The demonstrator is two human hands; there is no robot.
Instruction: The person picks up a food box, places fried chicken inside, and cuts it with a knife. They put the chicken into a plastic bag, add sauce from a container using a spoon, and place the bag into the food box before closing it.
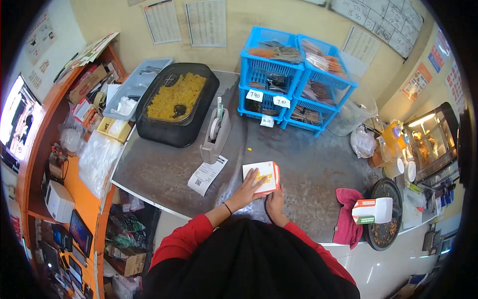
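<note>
While the left hand (245, 192) lies flat with fingers spread on the small white-and-orange box (261, 177), the right hand (274, 201) pinches its near edge — box on the steel counter (164, 172), right of the receipt (206, 174). Step: closing it, seemingly. Next calls for steady pressure — tape dispenser (215, 135) nearby.

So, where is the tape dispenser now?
In the head view, the tape dispenser stands on the metal counter, left of centre, between the black tray and the receipt.
</note>
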